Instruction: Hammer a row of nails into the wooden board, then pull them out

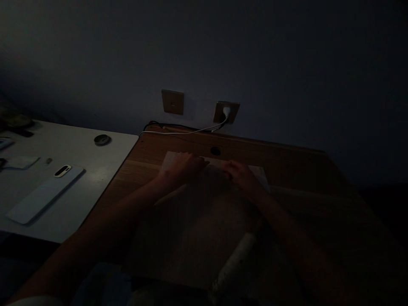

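The scene is very dim. A pale sheet, paper or thin cloth (204,212), lies spread on a wooden desk (306,191). My left hand (183,166) rests on the sheet's far left edge, fingers curled down onto it. At the far edge, a little to the right, my right hand (240,175) presses on the sheet with bent fingers. Whether either hand pinches the edge or only presses is unclear. A pale rolled end (236,259) of the sheet shows near my right forearm.
A white table (73,187) adjoins the desk on the left, bearing a flat white device (41,195), a small round dark object (102,139) and other small items. Two wall plates (172,101) sit behind; a white plug (226,111) and cable (178,132) run from the right one.
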{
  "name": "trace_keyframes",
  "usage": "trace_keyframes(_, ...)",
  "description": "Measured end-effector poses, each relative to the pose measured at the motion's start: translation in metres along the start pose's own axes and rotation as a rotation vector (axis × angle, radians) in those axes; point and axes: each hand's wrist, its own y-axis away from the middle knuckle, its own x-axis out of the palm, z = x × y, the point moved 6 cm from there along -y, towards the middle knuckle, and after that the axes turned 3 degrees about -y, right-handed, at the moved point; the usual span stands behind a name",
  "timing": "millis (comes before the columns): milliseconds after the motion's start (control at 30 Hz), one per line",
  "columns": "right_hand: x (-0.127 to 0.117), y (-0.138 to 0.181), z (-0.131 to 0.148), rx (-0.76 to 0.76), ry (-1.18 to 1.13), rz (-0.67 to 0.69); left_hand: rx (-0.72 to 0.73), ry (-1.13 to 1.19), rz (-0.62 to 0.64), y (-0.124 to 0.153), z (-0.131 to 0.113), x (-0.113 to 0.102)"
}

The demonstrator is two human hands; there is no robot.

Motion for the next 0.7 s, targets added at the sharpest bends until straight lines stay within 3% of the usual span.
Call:
trace_keyframes(233,0.011,0.0,0.002,-0.16,0.628,0.022,0.066,0.041,-0.025,0.015,0.003,0.003)
trace_keyframes(333,0.019,0.003,0.007,-0.199,0.768,0.06,0.12,0.06,0.005,0.017,0.002,0.006)
trace_keyframes(433,0.02,0.003,0.015,-0.248,0.814,0.086,0.045,0.174,-0.015,0.013,0.004,0.006)
trace_keyframes(500,0.015,0.002,0.021,-0.255,0.683,0.066,-0.068,0.402,-0.049,0.008,0.009,0.007)
trace_keyframes(567,0.007,0.0,0.026,-0.224,0.433,0.039,-0.182,0.789,-0.065,0.004,0.014,0.013)
trace_keyframes(633,0.001,0.0,0.028,-0.164,0.121,0.056,-0.284,1.209,-0.027,0.0,0.016,0.021)
trace_keyframes(700,0.001,0.003,0.029,-0.08,-0.212,0.137,-0.349,1.468,0.044,-0.001,0.014,0.027)
